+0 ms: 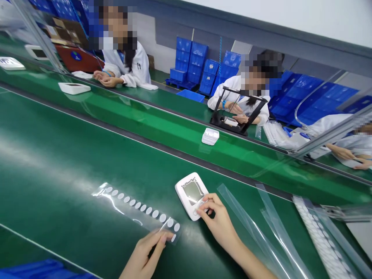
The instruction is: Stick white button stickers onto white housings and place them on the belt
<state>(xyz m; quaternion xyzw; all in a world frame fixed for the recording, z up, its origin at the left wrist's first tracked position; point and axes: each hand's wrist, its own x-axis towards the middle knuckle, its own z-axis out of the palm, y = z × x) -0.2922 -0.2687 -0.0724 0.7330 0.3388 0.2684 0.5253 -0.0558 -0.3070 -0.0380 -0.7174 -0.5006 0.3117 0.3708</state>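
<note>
One white device (192, 192) lies screen-up on the green bench (58, 155), the right hand (219, 221) bunched over its buttons, hold unclear, as the left hand (148, 250) pinches a dotted strip (136, 212), apparently steadying it.

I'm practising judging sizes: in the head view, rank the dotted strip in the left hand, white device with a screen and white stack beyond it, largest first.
1. Dotted strip
2. White device
3. White stack; it sits farther off, so real size is unsure.

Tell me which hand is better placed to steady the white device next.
Probably the right hand: its fingertips are at the white device, while the left hand pinches the clear strip of white dots.
</note>
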